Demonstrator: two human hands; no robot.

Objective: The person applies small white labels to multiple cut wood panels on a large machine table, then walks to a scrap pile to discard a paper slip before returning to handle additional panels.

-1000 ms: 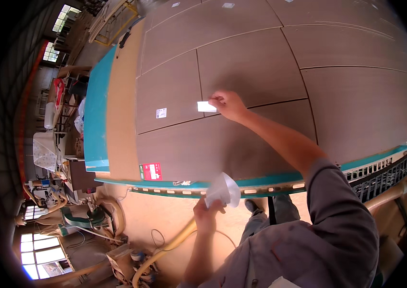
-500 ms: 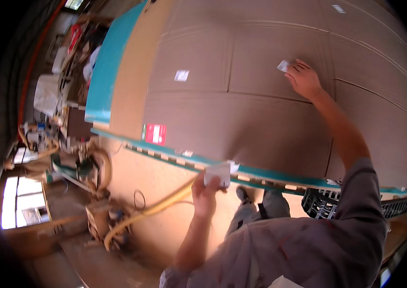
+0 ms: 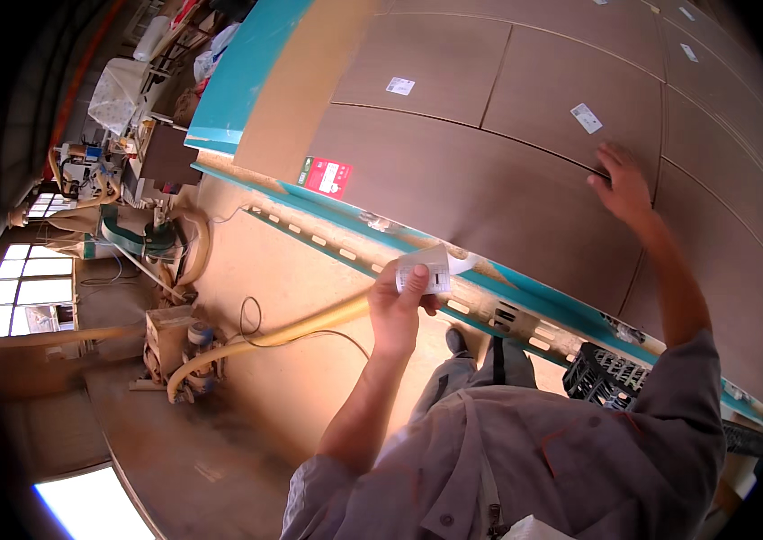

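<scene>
Left hand (image 3: 399,301) pinching printed labels (image 3: 435,270), right hand (image 3: 624,187) spread over panel (image 3: 489,198), printed sticker (image 3: 586,118) just beyond it, red label (image 3: 326,176) farther left

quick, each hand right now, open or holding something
Left hand: closed, holding white label paper.
Right hand: open, nothing visible in it, over the brown panels.

the paned window (image 3: 29,286) glares white; a soft shadow dims the surface (image 3: 525,207) near its front edge (the fisheye rim goes black).
</scene>
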